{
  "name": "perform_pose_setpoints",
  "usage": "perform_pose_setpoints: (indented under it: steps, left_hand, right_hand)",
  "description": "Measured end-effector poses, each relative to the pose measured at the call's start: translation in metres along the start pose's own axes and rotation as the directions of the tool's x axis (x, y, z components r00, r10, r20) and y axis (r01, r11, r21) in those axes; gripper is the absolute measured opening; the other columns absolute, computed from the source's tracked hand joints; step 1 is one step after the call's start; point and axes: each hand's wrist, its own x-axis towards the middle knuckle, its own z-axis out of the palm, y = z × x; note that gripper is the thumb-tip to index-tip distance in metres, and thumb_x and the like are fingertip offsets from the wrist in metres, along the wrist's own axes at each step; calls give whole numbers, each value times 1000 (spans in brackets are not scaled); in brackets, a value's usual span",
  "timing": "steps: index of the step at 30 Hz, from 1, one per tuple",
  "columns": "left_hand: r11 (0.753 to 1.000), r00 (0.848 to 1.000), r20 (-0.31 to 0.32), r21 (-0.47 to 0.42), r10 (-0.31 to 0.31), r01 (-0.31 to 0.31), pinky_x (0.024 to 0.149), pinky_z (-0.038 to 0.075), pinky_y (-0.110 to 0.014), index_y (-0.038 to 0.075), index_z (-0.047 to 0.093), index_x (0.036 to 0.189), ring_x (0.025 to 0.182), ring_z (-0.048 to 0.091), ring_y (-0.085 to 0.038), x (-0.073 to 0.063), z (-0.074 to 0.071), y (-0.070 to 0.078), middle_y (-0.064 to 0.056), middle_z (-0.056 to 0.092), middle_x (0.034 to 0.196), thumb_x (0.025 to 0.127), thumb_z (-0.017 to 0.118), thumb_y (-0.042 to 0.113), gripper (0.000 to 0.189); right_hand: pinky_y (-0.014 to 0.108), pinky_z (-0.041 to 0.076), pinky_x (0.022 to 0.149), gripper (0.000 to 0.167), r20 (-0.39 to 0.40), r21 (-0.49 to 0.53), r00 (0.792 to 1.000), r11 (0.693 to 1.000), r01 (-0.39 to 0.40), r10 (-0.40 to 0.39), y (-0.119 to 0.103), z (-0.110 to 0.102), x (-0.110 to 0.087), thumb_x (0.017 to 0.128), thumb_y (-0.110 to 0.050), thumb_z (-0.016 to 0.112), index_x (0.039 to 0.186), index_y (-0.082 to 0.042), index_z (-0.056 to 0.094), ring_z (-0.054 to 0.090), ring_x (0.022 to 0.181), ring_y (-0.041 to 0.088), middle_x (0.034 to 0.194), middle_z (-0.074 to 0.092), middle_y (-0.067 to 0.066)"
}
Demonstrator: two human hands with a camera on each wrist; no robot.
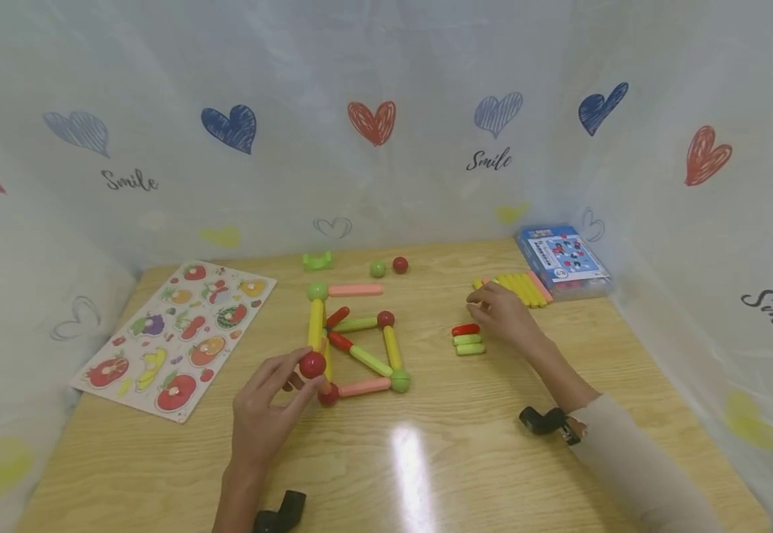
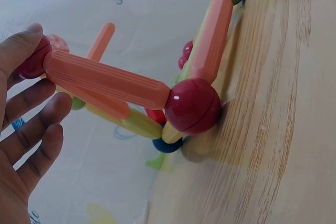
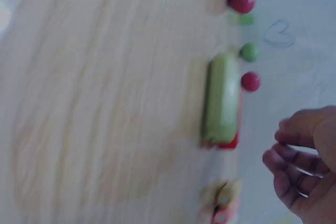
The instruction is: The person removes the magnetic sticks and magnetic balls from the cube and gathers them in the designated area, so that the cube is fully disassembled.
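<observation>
In the head view my left hand [image 1: 263, 407] pinches a red ball [image 1: 312, 364] on a frame of magnetic rods and balls. A salmon rod [image 2: 107, 80] runs down from that ball to a lower red ball [image 2: 192, 106] on the table. Yellow, green, red and salmon rods link several other balls, among them a green ball [image 1: 400, 380] at the near right. My right hand [image 1: 503, 314] is over the table with loosely bent fingers, nothing visible between them. Near it lie yellow rods [image 1: 516, 286] and a short red rod [image 1: 466, 329] beside two green rods [image 1: 469, 349].
A fruit puzzle board [image 1: 176, 337] lies at the left. Loose green [image 1: 377, 269] and red [image 1: 400, 264] balls and a light green curved piece [image 1: 317, 260] are near the back edge. A blue box [image 1: 565, 263] stands at the back right, against the printed curtain [image 1: 426, 200].
</observation>
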Motion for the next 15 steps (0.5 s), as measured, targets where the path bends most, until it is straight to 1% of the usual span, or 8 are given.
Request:
perform_pose_setpoints:
  steps: [3, 5, 10, 15]
  left_hand:
    - [1000, 1000, -6, -4, 9, -9, 71, 49, -12, 12, 71, 123, 74, 59, -10, 1, -1, 0, -1, 69, 106, 67, 90, 0, 60]
    - [1000, 1000, -8, -3, 9, -9, 71, 49, -12, 13, 71, 123, 75, 59, -9, 1, -2, -1, 0, 69, 107, 68, 90, 1, 60]
    - [1000, 1000, -11, -24, 14, -14, 71, 49, -12, 13, 71, 124, 74, 60, -10, 0, 0, -3, 1, 69, 107, 67, 90, 0, 61]
    - [1000, 1000, 3, -23, 2, -2, 71, 48, -11, 12, 71, 124, 75, 60, -11, 0, 0, -2, 0, 69, 106, 68, 90, 0, 60]
  right_hand:
    - [38, 54, 72, 16, 0, 141, 999, 989, 48, -49, -20, -1, 7, 96, -12, 68, 105, -1, 74, 62, 83, 22, 97, 65, 8]
    - [35, 54, 74, 16, -1, 192, 997, 979, 72, -73, -31, -1, 11, 97, -15, 68, 107, -4, 74, 61, 84, 19, 98, 66, 4]
    - [32, 54, 75, 15, -9, 250, 992, 960, 124, -126, -50, 1, 21, 96, -16, 70, 108, -10, 75, 61, 86, 13, 98, 67, 0]
    - [35, 57, 78, 16, -30, 304, 989, 941, 149, -147, -62, 5, 30, 95, -16, 71, 110, -10, 74, 63, 88, 13, 99, 68, 0]
